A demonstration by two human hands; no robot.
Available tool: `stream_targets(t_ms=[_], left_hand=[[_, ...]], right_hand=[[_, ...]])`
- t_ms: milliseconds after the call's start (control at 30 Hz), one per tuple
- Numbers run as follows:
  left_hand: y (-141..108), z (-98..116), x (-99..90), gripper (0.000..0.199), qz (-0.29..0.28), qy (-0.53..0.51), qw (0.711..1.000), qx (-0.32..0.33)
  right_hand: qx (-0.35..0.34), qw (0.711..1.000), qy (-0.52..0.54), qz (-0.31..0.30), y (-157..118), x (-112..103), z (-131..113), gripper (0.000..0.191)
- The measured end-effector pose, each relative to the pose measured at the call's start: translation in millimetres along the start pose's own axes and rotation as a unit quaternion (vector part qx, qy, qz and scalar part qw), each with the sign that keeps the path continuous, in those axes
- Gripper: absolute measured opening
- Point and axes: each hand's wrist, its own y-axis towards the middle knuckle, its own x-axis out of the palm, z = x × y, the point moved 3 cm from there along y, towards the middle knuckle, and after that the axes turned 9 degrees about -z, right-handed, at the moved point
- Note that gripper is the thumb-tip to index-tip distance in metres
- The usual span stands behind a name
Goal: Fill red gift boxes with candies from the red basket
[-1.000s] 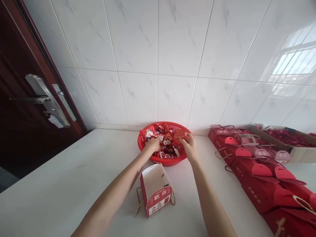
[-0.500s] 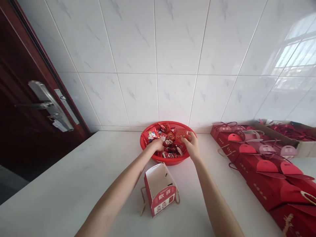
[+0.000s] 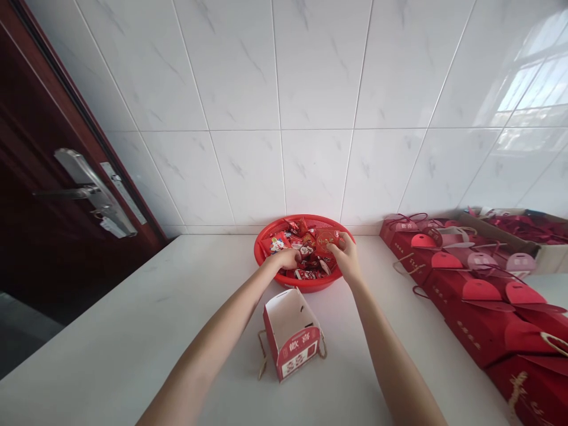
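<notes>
A red plastic basket (image 3: 317, 286) full of red-wrapped sweets (image 3: 306, 251) stands against the wall. Inside it, my left hand (image 3: 287, 258) reaches among the sweets with its fingers curled; what they grip, if anything, is hidden. At the basket's right side, my right hand (image 3: 345, 254) pinches a flat red candy packet (image 3: 327, 238) with gold print. In front of the basket sits an open red-and-white gift box (image 3: 290, 319), its pale inside facing up and rope handles hanging at its sides. The box lies between my forearms, touched by neither hand.
Rows of closed red gift boxes (image 3: 465, 322) with cord handles line the counter's right side. Behind them stands a cardboard carton (image 3: 548, 254) holding red ribbon-like material. A dark red door (image 3: 48, 225) with a metal handle is at the left, and white tiles cover the wall.
My left hand has shifted slightly right within the basket. My right hand keeps its pinch on the packet. The view has moved slightly.
</notes>
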Motion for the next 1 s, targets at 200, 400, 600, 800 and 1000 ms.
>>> stream_targets(t_ms=[200, 400, 600, 800, 1000], left_hand=[[-5.7, 6.8, -4.1, 0.024, -0.022, -0.06, 0.997, 0.043], [-12.4, 21.0, -7.9, 0.025, 0.03, -0.149, 0.981, 0.118], [-18.0, 29.1, -12.0, 0.025, 0.049, -0.287, 0.942, 0.166], [-25.2, 33.5, -16.6, 0.025, 0.093, -0.323, 0.922, 0.192], [-24.6, 30.1, -21.3, 0.027, 0.155, -0.306, 0.925, 0.166]], right_hand=[[0.0, 1.0, -0.004, -0.001, 0.2, -0.2, -0.9, 0.025], [-0.003, 1.0, 0.014, -0.001, 0.5, 0.0, -3.9, 0.024], [-0.011, 0.999, 0.047, 0.005, 0.4, 1.2, -4.3, 0.024], [-0.007, 0.998, 0.058, 0.009, -0.9, 1.3, -8.6, 0.023], [-0.001, 0.998, 0.069, 0.016, -1.3, 0.6, -11.8, 0.025]])
